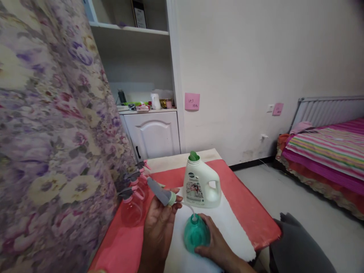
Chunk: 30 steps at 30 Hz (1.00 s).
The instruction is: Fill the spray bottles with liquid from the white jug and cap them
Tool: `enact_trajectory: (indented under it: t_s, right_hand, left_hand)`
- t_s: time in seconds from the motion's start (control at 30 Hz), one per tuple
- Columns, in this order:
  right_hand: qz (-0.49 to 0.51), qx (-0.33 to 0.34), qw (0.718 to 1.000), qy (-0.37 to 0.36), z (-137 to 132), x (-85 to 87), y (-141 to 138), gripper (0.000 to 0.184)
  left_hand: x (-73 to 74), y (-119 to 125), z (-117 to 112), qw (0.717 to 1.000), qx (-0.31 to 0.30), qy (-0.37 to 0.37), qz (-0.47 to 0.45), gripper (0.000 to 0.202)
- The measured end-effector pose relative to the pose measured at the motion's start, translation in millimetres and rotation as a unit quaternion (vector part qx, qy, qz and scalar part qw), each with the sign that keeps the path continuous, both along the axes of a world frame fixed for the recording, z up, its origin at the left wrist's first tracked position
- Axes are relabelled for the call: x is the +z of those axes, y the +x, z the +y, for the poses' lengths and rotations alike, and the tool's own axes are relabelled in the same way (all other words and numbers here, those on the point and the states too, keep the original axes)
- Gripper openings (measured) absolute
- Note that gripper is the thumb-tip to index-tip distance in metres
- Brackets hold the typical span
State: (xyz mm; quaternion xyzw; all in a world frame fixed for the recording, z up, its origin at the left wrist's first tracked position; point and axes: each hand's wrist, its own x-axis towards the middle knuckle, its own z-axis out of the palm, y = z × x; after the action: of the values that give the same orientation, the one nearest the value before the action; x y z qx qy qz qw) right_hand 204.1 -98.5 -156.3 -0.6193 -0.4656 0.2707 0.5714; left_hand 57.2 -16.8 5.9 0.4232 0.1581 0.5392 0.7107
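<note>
In my left hand is a spray head, grey with a pale green collar, tilted on its side. A thin clear tube runs from the collar down to the neck of a round green spray bottle. My right hand grips that bottle by its side, and it stands upright over the white sheet. Just behind it is a pale green detergent jug with its mouth uncapped and something green sticking out.
Several clear pink spray bottles with grey and pink heads line the table's left side by a floral curtain. A red cloth covers the table. A white cabinet stands behind, a bed at the right.
</note>
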Motion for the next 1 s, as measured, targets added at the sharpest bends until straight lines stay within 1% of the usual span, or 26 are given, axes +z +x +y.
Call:
enact_trajectory:
  t_s: [0.17, 0.27, 0.47, 0.53, 0.67, 0.83, 1.0]
  right_hand:
    - [-0.014, 0.013, 1.0, -0.006, 0, 0.1, 1, 0.088]
    - [-0.015, 0.015, 1.0, -0.007, 1, 0.3, 1, 0.089]
    - [-0.026, 0.02, 0.999, -0.012, 2, -2.8, 1, 0.092]
    - [-0.027, 0.022, 0.999, -0.011, 3, -5.0, 2, 0.092]
    - [-0.024, 0.02, 0.999, -0.015, 3, -7.0, 3, 0.092]
    - [-0.024, 0.027, 0.999, -0.007, 1, -0.1, 1, 0.089]
    - [-0.025, 0.025, 0.999, -0.009, 0, 3.8, 0, 0.089]
  left_hand:
    - [-4.4, 2, 3, 0.999, -0.011, 0.009, 0.034, 0.036]
    - [-6.1, 6, 2, 0.998, -0.015, 0.029, 0.055, 0.034]
    - [-6.2, 10, -5, 0.985, -0.025, 0.067, 0.16, 0.036]
    - [-6.9, 8, -5, 0.985, -0.023, 0.074, 0.154, 0.037]
    - [-6.9, 1, 1, 0.99, -0.001, 0.097, 0.106, 0.037]
    - [-7.0, -3, 5, 0.989, 0.005, 0.107, 0.102, 0.034]
    - [-3.9, 0, 2, 0.988, 0.005, 0.12, 0.099, 0.031]
